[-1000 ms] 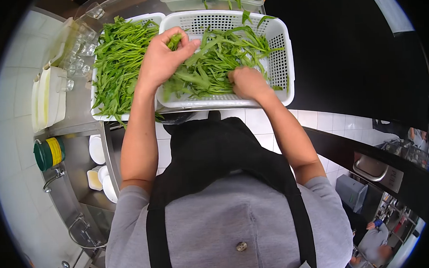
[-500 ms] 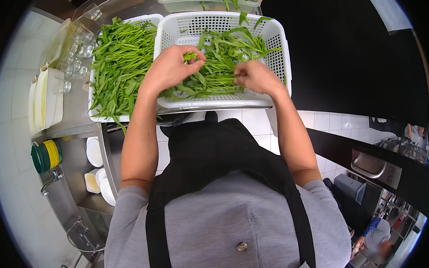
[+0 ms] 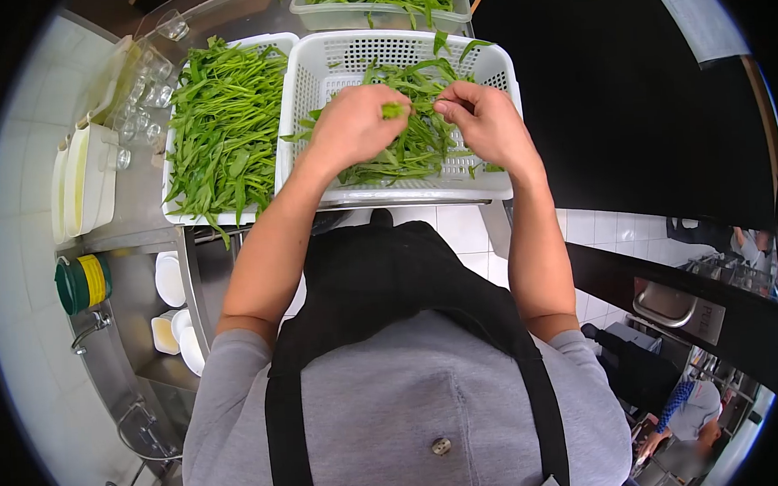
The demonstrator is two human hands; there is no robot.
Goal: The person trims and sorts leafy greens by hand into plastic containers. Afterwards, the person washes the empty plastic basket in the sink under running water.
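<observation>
My left hand [image 3: 362, 127] is closed around green stems over the left half of a white perforated basket [image 3: 311, 55]. Cut ends of the stems poke out by its thumb. Just to its right, my right hand [image 3: 488, 121] is pinched, thumb against forefinger; what lies between them is too small to name. Below both hands, loose leafy greens [image 3: 403, 160] lie in the basket. A second white basket [image 3: 171, 157], touching it on the left, is heaped with long green stems [image 3: 227, 120].
Behind the baskets is a translucent tub [image 3: 310, 19] of greens. Glasses [image 3: 152, 93] and upright white containers [image 3: 91, 178] stand at the left. Lower left is a sink area with white bowls [image 3: 170, 279]. Another person [image 3: 696, 408] is at the lower right.
Both hands have come closer together, the left moving right and the right moving up. The greens beneath them have shifted, and the basket sits slightly further left. The other person has moved a little.
</observation>
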